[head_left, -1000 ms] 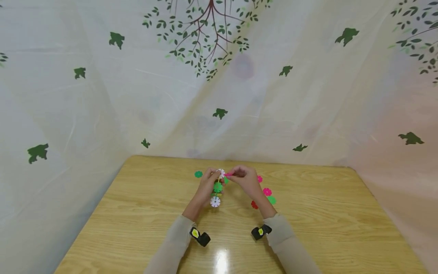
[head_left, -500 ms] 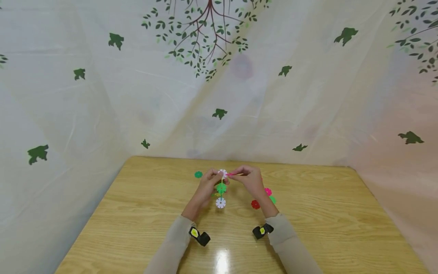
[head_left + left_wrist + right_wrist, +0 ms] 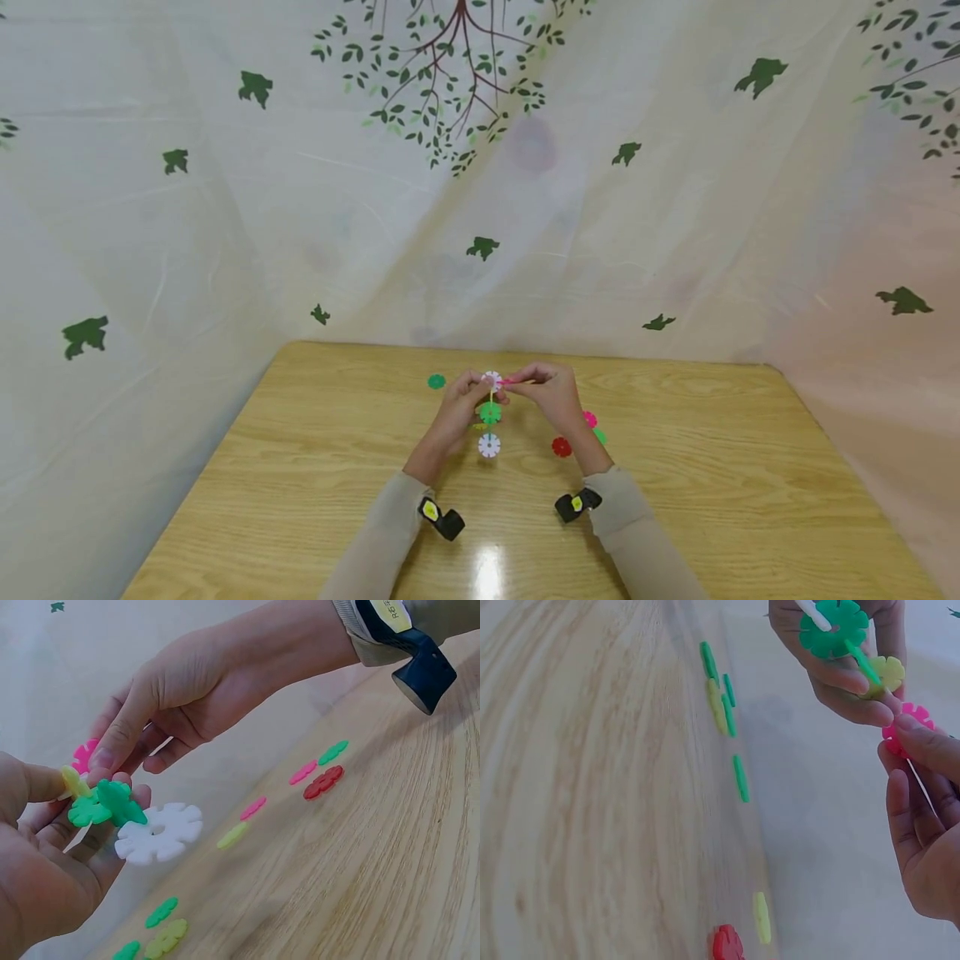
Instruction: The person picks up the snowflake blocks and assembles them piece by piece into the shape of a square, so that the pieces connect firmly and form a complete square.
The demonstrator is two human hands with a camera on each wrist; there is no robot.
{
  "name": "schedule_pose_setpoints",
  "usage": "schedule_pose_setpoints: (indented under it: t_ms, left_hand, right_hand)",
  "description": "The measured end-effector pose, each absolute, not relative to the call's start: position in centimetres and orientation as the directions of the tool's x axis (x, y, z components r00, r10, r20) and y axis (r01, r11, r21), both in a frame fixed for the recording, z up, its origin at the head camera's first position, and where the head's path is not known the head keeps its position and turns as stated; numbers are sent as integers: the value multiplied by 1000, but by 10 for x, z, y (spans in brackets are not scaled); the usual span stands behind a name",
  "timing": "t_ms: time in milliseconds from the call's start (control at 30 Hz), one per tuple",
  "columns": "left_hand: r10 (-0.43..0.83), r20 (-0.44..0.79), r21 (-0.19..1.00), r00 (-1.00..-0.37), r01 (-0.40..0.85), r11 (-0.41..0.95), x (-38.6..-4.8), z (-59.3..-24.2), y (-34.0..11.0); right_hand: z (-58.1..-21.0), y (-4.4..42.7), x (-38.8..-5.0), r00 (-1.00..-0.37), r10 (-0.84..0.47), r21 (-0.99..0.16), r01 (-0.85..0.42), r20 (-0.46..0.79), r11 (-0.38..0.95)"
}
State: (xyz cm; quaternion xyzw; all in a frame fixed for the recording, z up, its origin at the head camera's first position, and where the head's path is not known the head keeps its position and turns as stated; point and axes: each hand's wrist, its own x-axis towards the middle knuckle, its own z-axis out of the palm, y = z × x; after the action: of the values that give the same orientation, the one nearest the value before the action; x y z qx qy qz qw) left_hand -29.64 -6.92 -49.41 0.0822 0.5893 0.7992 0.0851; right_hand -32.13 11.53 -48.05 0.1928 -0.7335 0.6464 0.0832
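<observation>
R hand grip [image 3: 552, 392] pinches pink disc [image 3: 83, 755] edge-on, lower ctr of head view, at right edge of top white disc [image 3: 492, 378], contact unclear; L hand [image 3: 458, 408] pinches disc chain [image 3: 490, 413], long axis down-frame.

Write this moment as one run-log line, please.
left grip: holds chain | right grip: pinches pink disc at chain's far end | table: loose red disc
</observation>
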Motion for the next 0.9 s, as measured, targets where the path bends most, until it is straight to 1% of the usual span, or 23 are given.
schedule_pose_setpoints:
  t_ms: [200, 400, 600, 733, 833, 900]
  left_hand:
    - [229, 7, 969, -974, -50, -241, -296, -492, -70]
    - [228, -55, 982, -972, -94, -164, -300, -490, -74]
    - [249, -110, 978, -962, -149, -143, -302, -491, -78]
    - [270, -113, 983, -956, -147, -108, -302, -491, -81]
    - [285, -110, 988, -952, -136, -74, -302, -491, -82]
    - [293, -107, 990, -950, -130, -60, -303, -491, -83]
  right_hand:
    - [-477, 117, -319, -923, -186, -931, -357, 337, 83]
    - [-475, 115, -323, -918, -222, -920, -365, 329, 145]
    - [-473, 113, -324, -914, -270, -910, -361, 301, 206]
    - [-471, 111, -324, -913, -285, -907, -358, 291, 220]
    - [-468, 110, -323, -903, -302, -897, -378, 304, 228]
    - [-457, 109, -318, -899, -320, -890, -384, 299, 248]
